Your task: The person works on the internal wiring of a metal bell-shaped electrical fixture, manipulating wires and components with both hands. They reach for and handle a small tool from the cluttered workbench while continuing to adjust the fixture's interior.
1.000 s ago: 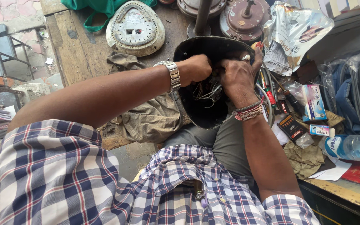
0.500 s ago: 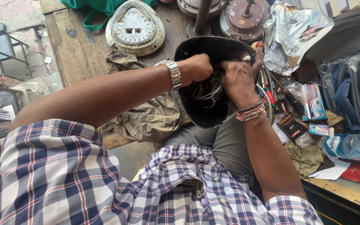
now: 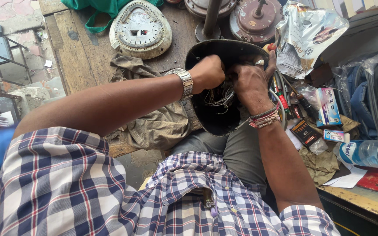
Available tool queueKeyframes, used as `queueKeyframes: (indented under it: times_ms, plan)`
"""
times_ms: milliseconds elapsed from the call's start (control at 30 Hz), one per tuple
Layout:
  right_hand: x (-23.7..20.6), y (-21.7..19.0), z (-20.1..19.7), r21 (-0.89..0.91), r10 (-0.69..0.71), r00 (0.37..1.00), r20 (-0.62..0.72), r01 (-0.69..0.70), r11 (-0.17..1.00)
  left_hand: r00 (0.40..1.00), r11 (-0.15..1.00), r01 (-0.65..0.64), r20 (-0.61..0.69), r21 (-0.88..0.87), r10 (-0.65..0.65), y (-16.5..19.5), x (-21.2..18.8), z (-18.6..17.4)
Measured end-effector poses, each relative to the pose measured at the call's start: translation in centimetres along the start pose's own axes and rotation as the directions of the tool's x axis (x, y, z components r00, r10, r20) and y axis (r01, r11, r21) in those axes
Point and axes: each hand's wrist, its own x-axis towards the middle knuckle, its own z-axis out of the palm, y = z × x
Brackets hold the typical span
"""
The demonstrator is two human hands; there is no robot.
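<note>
Black oval housing (image 3: 217,124) on lap, top edge against wooden bench (image 3: 73,61). Both hands inside, close together: left hand (image 3: 208,72) fisted on thin wires (image 3: 219,98), right hand (image 3: 250,81) gripping same bundle beside it. Khaki rag (image 3: 158,124) left of housing, water bottle (image 3: 368,153) far right

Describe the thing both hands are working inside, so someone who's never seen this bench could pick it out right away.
Start at the wooden workbench and come to its near edge, above the person's lap. There sits a black, rounded shell, open side up, with the left hand and right hand in it. Unlike the pale dial housing and brown motor behind, it holds loose thin wires.
</note>
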Motion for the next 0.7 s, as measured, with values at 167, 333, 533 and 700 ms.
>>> queueKeyframes:
  times_ms: [167,333,533,700]
  plan:
    - [0.2,0.3,0.7,-0.002,-0.052,0.998,-0.024,0.052,0.999,0.998,0.996,-0.067,-0.010,0.059,0.068,-0.5,-0.2,0.0]
    - [0.3,-0.2,0.2,-0.030,-0.052,0.998,-0.048,0.050,0.998,0.995,0.993,-0.095,0.009,0.069,0.095,-1.4,0.5,0.1]
    - [1.4,-0.7,0.4,0.021,-0.097,0.994,-0.046,0.098,0.995,0.977,0.961,-0.210,-0.010,0.181,0.215,-3.8,2.0,-0.7]
    - [1.3,-0.9,0.1,0.013,-0.123,0.991,-0.052,0.124,0.992,0.932,0.882,-0.353,0.038,0.311,0.360,-5.0,3.3,-0.4]
